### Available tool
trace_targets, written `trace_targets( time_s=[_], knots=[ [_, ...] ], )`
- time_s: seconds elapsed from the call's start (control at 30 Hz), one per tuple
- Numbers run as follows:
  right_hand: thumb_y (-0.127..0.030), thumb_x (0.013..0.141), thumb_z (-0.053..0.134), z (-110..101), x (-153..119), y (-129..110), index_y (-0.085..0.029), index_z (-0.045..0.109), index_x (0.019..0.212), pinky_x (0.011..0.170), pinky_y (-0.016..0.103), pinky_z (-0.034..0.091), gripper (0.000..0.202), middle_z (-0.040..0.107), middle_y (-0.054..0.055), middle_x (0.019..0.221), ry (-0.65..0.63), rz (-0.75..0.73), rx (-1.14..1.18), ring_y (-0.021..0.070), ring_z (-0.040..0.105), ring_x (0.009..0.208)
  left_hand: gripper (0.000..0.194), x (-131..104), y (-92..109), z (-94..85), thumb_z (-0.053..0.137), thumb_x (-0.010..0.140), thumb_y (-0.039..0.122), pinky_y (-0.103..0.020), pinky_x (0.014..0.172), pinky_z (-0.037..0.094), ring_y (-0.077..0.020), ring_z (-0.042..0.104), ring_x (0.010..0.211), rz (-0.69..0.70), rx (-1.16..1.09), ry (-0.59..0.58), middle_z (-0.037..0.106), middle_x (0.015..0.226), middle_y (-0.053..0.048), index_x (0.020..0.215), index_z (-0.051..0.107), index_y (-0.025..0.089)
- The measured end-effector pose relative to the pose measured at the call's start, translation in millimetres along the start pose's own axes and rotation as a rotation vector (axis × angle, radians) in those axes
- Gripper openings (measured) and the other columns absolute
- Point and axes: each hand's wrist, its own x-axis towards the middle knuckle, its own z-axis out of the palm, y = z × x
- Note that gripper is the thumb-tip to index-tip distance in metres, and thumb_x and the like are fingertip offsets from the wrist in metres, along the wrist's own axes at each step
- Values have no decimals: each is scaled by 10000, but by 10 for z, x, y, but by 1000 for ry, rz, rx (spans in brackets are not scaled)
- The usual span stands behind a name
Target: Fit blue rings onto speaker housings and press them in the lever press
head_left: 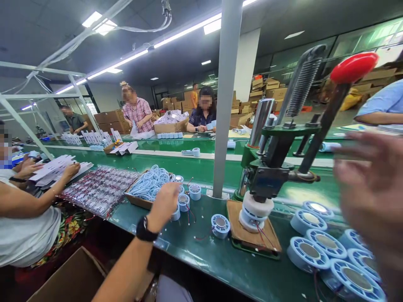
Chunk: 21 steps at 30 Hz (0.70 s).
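Note:
My left hand [164,204], with a dark band at the wrist, is over several small light-blue round housings [183,202] beside a box of blue rings. Its fingers look curled together; what they hold, if anything, is hidden. My right hand [371,172] is blurred and raised at the right, fingers stretched out and apart, near the red knob [355,68] of a green hand press [271,180]. Under the press's white pad sits a blue housing [252,221] with red and dark wires, on a brown board [236,218]. Another blue housing [220,225] stands just left of it.
Several blue housings with grey round tops [310,250] stand at the right. The carton of blue rings [140,202] and wired parts in clear wrap [100,188] lie leftward. A grey post [227,100] rises behind the bench. Co-workers sit or stand along the green line [151,161].

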Motion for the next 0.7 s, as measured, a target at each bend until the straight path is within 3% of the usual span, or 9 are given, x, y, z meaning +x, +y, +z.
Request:
trace_targets(
  time_s=[0.07,0.1,0.2,0.33,0.53,0.7],
  knots=[
    [-525,842,583,141,-732,181,-237,428,1454,973,558,509,694,578,146,1305,17,138,3,324,593,1195,299,212,-389,-108,451,907,35,-424,970,503,-233,656,1038,-116,208,-45,713,1070,-139,1130,641,95],
    [-567,813,592,236,-1054,279,-226,395,1474,984,573,497,769,556,163,1336,-36,213,-12,345,573,1216,259,306,-549,-129,463,896,26,-438,949,502,-238,663,999,-141,257,-75,720,988,-130,1072,648,71],
    [-635,758,596,525,-1659,510,-146,280,1524,985,536,492,963,524,205,1371,-239,412,-3,353,581,1191,131,493,-826,-98,518,850,-1,-427,907,501,-215,667,891,-133,290,-160,679,765,-41,873,629,64],
    [-572,782,586,733,-1773,601,-146,294,1506,869,410,537,889,626,176,1238,-272,550,66,278,673,987,174,577,-860,-17,524,795,-50,-372,862,496,-179,642,791,-85,317,-205,606,660,19,717,555,103],
    [-488,851,503,792,-1817,595,-125,312,1505,947,443,485,772,583,180,1296,-201,469,-8,298,594,1119,179,694,-854,-56,516,774,-24,-295,772,467,-170,600,713,-53,309,-173,565,644,26,720,543,145],
    [-442,878,495,828,-1886,614,-130,303,1515,907,423,489,735,583,167,1283,-187,438,-62,286,584,1071,145,634,-581,-150,439,840,81,-302,767,464,-213,625,779,-50,266,-100,602,738,-8,852,565,152]
  ],
)
